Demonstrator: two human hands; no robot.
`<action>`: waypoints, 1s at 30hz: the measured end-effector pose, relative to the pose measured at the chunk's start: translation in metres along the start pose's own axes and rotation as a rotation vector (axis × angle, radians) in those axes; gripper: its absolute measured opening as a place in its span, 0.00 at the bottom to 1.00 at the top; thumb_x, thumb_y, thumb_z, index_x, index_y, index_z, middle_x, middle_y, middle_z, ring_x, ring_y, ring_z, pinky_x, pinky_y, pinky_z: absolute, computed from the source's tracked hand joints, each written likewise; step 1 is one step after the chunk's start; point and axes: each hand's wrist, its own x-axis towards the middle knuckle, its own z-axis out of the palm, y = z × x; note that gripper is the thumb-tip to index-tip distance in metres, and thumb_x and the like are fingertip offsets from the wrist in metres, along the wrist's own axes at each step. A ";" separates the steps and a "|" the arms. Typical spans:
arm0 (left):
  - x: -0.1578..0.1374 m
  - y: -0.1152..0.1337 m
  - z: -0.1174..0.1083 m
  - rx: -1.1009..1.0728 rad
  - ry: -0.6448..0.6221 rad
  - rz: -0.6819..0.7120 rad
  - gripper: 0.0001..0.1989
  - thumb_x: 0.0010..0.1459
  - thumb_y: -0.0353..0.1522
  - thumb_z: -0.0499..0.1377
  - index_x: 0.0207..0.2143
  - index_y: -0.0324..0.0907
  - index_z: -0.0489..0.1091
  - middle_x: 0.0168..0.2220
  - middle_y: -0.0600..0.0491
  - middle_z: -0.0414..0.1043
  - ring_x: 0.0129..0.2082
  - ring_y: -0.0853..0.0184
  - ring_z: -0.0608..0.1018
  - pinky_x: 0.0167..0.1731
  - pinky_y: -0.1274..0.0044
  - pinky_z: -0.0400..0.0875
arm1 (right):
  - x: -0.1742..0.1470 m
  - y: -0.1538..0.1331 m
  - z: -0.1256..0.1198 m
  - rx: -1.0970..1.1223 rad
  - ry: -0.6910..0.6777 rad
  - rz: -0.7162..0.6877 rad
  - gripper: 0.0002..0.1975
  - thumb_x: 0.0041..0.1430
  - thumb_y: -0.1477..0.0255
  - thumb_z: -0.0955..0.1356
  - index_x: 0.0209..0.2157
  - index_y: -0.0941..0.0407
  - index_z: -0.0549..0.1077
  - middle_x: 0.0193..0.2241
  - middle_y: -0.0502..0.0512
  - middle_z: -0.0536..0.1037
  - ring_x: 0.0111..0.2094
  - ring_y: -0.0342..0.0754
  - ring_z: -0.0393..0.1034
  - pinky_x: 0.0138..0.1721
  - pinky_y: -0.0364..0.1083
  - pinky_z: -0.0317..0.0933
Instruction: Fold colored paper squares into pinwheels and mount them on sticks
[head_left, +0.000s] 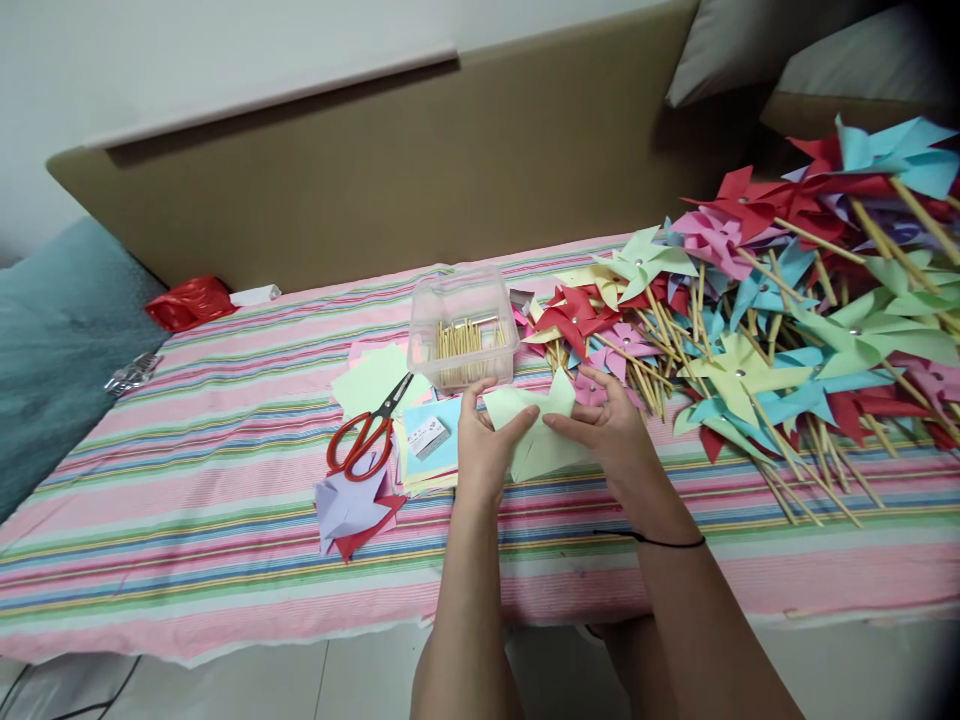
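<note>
The left hand [484,440] and right hand [611,430] pinch one pale green paper [544,452], in front of one clear box [421,345]. The paper appears slit but unmounted. Assembled pinwheels [739,373] lie heaped at right; loose sheets [371,385] and boxed sticks [457,341] are unused. One pair of scissors [358,450] shows; pinwheels, sheets and sticks overlap too much to count.

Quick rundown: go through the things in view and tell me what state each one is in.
Light green paper: held in both hands, bent, no stick visible
Left hand: closed on the paper
Right hand: closed on the paper
Scissors: lying down, blades seemingly closed
Plastic box: open, sticks inside
Pinwheels: assembled, heaped
Red bag: crumpled
Striped cloth: spread out, slightly wrinkled
</note>
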 end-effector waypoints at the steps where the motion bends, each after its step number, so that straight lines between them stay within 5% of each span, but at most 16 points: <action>1: 0.000 0.000 0.000 -0.003 -0.004 -0.004 0.32 0.41 0.32 0.69 0.48 0.42 0.59 0.25 0.55 0.75 0.20 0.70 0.75 0.22 0.79 0.70 | 0.000 0.000 0.000 -0.006 0.001 -0.001 0.52 0.33 0.66 0.79 0.59 0.55 0.55 0.22 0.49 0.79 0.25 0.52 0.75 0.30 0.51 0.70; 25: 0.004 0.003 -0.001 -0.068 0.001 -0.076 0.29 0.42 0.36 0.69 0.45 0.41 0.61 0.24 0.55 0.75 0.21 0.70 0.75 0.24 0.79 0.69 | 0.002 0.001 0.001 0.017 0.082 0.010 0.47 0.31 0.67 0.79 0.54 0.54 0.59 0.25 0.52 0.80 0.28 0.55 0.77 0.31 0.52 0.70; 30: 0.003 0.003 -0.001 -0.054 -0.048 -0.070 0.36 0.35 0.32 0.72 0.47 0.41 0.58 0.29 0.52 0.77 0.25 0.67 0.78 0.28 0.76 0.72 | 0.003 0.001 0.001 0.028 0.082 0.011 0.47 0.30 0.67 0.79 0.53 0.54 0.59 0.26 0.52 0.80 0.27 0.54 0.76 0.30 0.51 0.70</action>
